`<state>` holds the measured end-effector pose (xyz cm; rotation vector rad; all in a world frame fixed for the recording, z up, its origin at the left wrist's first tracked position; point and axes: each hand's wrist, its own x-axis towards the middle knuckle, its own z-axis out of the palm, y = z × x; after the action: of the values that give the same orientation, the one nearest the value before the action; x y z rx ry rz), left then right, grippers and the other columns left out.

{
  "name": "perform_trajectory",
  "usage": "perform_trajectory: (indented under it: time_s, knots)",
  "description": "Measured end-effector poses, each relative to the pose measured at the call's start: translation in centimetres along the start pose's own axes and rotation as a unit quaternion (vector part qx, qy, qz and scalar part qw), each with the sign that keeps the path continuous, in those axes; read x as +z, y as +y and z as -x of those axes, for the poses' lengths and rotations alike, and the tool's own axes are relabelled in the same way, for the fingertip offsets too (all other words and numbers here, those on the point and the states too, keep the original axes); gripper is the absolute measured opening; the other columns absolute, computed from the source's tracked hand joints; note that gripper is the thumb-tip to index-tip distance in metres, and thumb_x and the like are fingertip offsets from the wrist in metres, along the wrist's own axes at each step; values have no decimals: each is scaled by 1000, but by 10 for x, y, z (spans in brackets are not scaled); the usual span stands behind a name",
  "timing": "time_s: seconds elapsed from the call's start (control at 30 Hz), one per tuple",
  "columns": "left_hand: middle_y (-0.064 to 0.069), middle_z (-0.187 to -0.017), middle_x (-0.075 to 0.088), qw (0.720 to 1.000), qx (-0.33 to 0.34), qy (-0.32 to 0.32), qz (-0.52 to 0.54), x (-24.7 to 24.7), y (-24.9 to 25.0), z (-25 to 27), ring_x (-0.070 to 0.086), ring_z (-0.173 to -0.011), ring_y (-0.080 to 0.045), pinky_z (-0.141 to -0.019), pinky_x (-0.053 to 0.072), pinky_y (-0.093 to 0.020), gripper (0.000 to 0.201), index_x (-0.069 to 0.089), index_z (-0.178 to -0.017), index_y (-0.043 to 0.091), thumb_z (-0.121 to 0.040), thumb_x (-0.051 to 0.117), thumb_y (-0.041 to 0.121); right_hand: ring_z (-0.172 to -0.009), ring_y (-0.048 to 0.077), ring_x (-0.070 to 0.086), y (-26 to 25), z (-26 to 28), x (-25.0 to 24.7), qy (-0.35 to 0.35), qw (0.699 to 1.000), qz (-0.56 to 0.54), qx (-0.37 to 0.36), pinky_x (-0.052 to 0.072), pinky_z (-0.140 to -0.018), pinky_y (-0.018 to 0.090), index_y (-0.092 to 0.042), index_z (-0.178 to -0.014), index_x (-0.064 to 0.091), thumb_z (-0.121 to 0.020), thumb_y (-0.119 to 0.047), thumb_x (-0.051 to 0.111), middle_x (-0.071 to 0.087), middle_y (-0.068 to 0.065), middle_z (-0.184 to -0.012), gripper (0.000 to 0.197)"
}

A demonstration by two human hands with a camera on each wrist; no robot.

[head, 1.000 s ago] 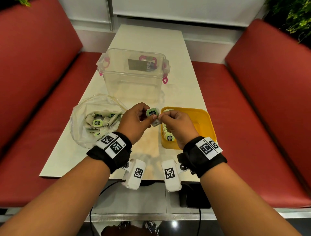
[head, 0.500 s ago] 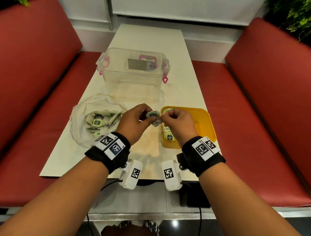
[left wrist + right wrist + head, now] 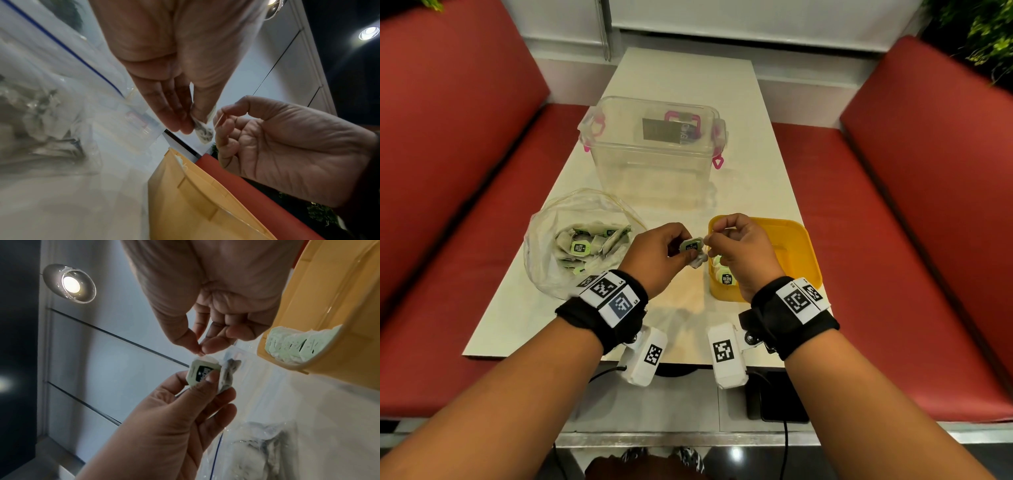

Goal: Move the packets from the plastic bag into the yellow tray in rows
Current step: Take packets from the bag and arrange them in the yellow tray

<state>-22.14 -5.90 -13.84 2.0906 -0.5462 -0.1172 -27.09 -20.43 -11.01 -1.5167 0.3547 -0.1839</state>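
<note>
Red padded benches flank a pale worktop that runs away from you, with a clear lidded tub standing at its middle. At the near left lies the plastic bag, its mouth open and many small green-labelled packets heaped inside.

Your left hand hovers between the bag and the tray. Its thumb and fingertips pinch one packet by its printed tag, and a crumpled pouch hangs behind the tag. Your right hand meets it, thumb and forefinger pressed together on a thin thread at the tag's top edge, the other fingers curled in.

To the right sits the yellow tray, just beside your right hand. A short row of packets stands along its left wall, leaning on one another. Most of the tray floor shows bare, so the job looks early.

To finish this step well, you likely need to tidy the thread and pouch against the tag before letting go with the left. Then set the packet upright against the last one in the row, label facing the same way. Keep your grip light, since the pouch looks soft and would crush. Lower it straight down so the leaning row is not toppled.
</note>
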Motion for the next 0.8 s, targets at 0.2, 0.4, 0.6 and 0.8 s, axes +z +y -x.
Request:
perform_trajectory:
  time_s: [0.2,0.4,0.6,0.8]
  knots:
    - [0,-65,65,1000,-29,-5,-8,-4,5,-3,63,-66,-21,-62,48,-32,10,62,-77,13,-81,71,17,-51,15,58,-4,6,1,-45,999,-18,-3,39,-45,12,-5,-93,50,-85,13,54,58,17,-72,20]
    - [-1,-67,66,999,-26,-42,-23,-6,10,-3,59,-64,-18,-61,45,-29,7,63,-76,13,-78,70,13,-49,6,55,-1,3,-2,-28,999,-14,-4,40,-46,13,-5,-100,51,-85,10,58,59,5,-68,22]
    - [-5,-72,70,996,-29,-69,-54,-6,14,-3,60,-64,-16,-55,43,-19,9,63,-75,12,-75,72,11,-51,7,53,3,2,-2,-38,999,-2,-1,39,-46,13,-9,-95,52,-82,10,58,61,5,-70,24]
    - [-1,-69,71,996,-44,-70,-30,-6,7,-6,66,-67,-15,-68,55,-37,7,63,-75,11,-79,69,13,-56,9,54,7,2,0,-43,999,23,-23,44,-55,16,-7,-93,53,-84,10,59,58,14,-77,21]
